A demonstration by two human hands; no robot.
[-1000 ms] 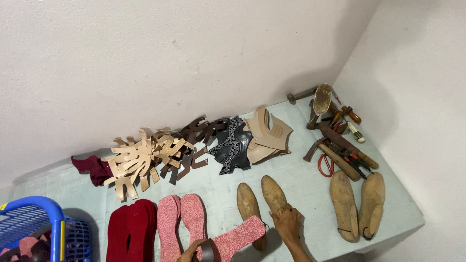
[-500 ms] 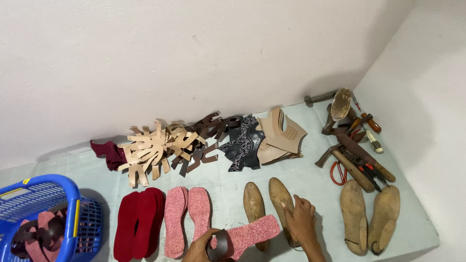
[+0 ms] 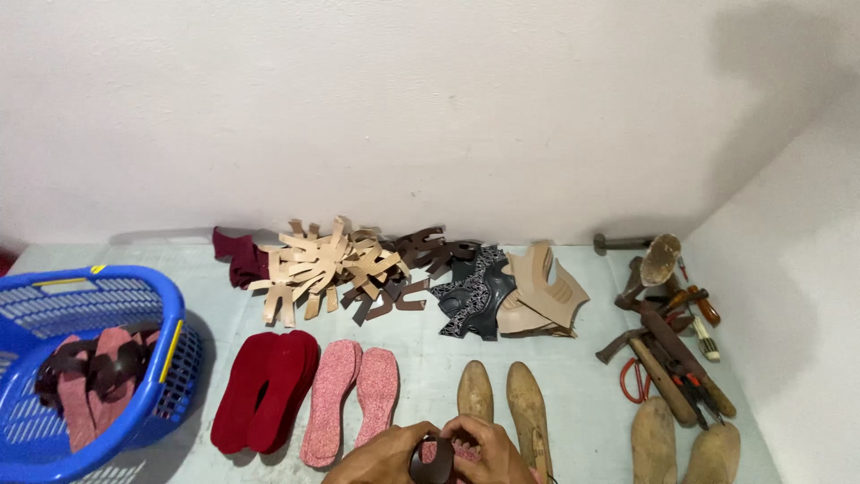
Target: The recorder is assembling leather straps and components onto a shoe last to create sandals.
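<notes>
I am looking at a shoemaker's workshop: pale wooden shoe lasts (image 3: 528,412), red and pink speckled insoles (image 3: 351,400), heaps of cut tan leather strap pieces (image 3: 324,264), and wooden-handled hammers and tools (image 3: 667,345) cover the bench.

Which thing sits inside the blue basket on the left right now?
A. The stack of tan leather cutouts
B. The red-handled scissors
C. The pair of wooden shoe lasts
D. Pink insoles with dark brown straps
D: the blue basket holds pink insoles with dark brown straps, while the wooden lasts, scissors and tan cutouts all lie out on the table.
</notes>
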